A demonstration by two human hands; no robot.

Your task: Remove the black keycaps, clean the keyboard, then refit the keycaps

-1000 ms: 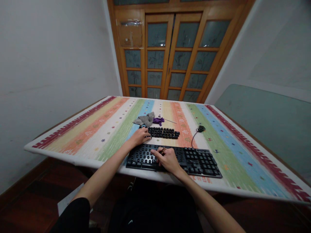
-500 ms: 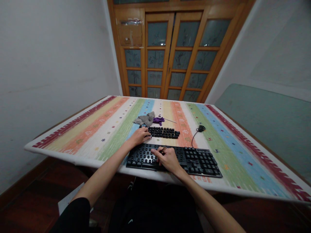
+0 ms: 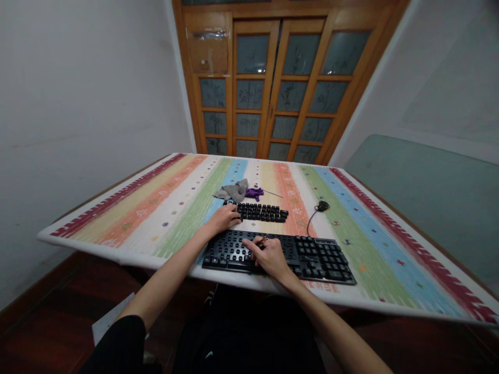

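A black keyboard (image 3: 230, 249) lies along the near table edge, with many keycaps off its left and middle part and bare switch posts showing. Beyond it sit rows of loose black keycaps (image 3: 263, 213). My left hand (image 3: 226, 217) rests at the left end of those rows, its thumb and fingers apart and the fingertips on or beside the keycaps. Over the middle of the keyboard, my right hand (image 3: 268, 255) is closed with its thumb pointing left. A small dark brownish thing (image 3: 262, 242) shows between its fingers, too small to name.
Behind the keycaps lie a grey cloth (image 3: 233, 191) and a purple cloth (image 3: 254, 194), with a thin rod (image 3: 273, 194) beside them. A coiled black cable (image 3: 322, 206) lies on the striped tablecloth (image 3: 187, 208). Wooden glazed doors (image 3: 275, 93) stand beyond the table.
Very little differs. The fingers of my left hand have shifted slightly at the left end of the keycap rows. My right hand stays over the keyboard.
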